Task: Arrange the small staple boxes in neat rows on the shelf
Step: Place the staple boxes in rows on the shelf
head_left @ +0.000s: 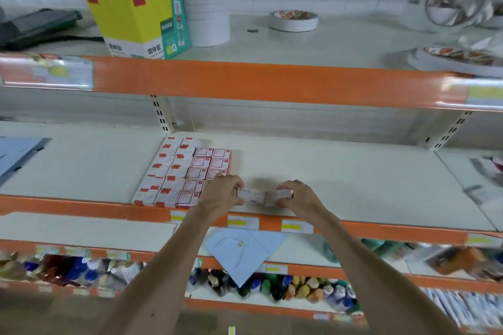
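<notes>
1. We hold two small staple boxes (265, 196) end to end at centre frame, just above the front edge of the middle shelf (353, 179); can't tell if they touch the shelf.
2. Our left hand (221, 194) pinches the left box, thumb below and fingers curled over its top; the box's left end is hidden in the hand.
3. Our right hand (296, 196) pinches the right box the same way, fingertips pressed on its far end.
4. Just left of the left hand sits the block of boxes (182, 171) already laid flat in rows, red-and-white tops up, running from the shelf's front edge back toward the upright at centre-left. The left hand covers the block's near right corner.
5. The rest of the middle shelf, right of the hands, is bare white; a blue folder (16, 155) lies at far left.
6. Top shelf, upper left of frame: a yellow-green glue carton (133, 13), w/ a stack of tape rolls (206, 8) just behind its right side.
7. A single tape roll (294, 20) lies upper centre-right, well apart from the stack; more rolls at far right are blurred.
8. Lower frame: a blue envelope (242, 253) overhangs the shelf below, between our forearms; bottles (299, 288) line the bottom shelf, blurred.
</notes>
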Demonstrator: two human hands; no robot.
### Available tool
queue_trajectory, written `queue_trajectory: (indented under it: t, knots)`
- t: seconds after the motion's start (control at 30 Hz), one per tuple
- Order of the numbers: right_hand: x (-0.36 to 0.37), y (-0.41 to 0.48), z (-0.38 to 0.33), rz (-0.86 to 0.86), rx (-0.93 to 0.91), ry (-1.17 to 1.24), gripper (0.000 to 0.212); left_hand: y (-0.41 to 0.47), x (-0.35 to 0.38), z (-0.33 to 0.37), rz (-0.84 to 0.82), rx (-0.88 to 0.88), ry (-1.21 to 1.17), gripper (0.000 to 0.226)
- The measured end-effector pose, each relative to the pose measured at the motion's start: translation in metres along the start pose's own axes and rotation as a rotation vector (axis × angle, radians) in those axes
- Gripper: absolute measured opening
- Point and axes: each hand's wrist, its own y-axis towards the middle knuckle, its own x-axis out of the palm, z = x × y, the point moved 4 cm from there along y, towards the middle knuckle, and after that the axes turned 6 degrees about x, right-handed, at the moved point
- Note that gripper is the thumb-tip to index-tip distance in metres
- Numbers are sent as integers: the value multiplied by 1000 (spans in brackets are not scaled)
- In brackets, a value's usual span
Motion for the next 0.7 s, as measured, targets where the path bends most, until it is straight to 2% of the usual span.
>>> queue_trajectory:
  t: [0.3,0.43,0.7]
  knots:
    - [14,-6,1,-12,27,-21,37,-10,7,-8,-53,59,95,40]
    - [19,-6,0,-31,35,-106,28,-11,9,-12,-113,93,105,34]
    - [24,-10,-8,-62,5,-49,29,-13,12,-7,-125,133,166,29]
